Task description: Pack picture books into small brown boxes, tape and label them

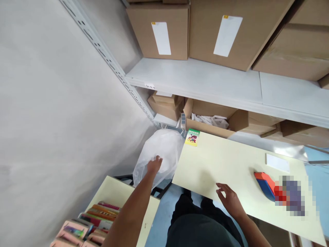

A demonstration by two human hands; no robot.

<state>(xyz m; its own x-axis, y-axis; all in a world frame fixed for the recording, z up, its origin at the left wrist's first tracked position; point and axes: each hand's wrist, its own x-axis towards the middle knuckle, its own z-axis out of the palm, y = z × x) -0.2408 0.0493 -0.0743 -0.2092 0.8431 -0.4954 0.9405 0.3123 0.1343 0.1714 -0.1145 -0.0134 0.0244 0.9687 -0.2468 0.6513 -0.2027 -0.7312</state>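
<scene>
My left hand (pixel 154 164) reaches over a large white translucent plastic bag (pixel 168 145) that stands between the wall and the table. Its fingers are loosely bent, and nothing shows in them; whether they touch the film I cannot tell. My right hand (pixel 228 199) hovers at the near edge of the pale table (pixel 218 161), thumb and fingers apart and holding nothing. On the tabletop lie a green and yellow printed card (pixel 192 138), a flat white piece (pixel 277 162) and a red and blue tape dispenser (pixel 267 187), partly blurred out.
Ahead, grey shelving (pixel 205 80) bears cardboard boxes (pixel 161 32), and an open carton (pixel 210 127) holds white packets. At lower left, a second pale table (pixel 146 212) carries a row of books (pixel 100 216). A plain wall (pixel 64 103) closes off the left.
</scene>
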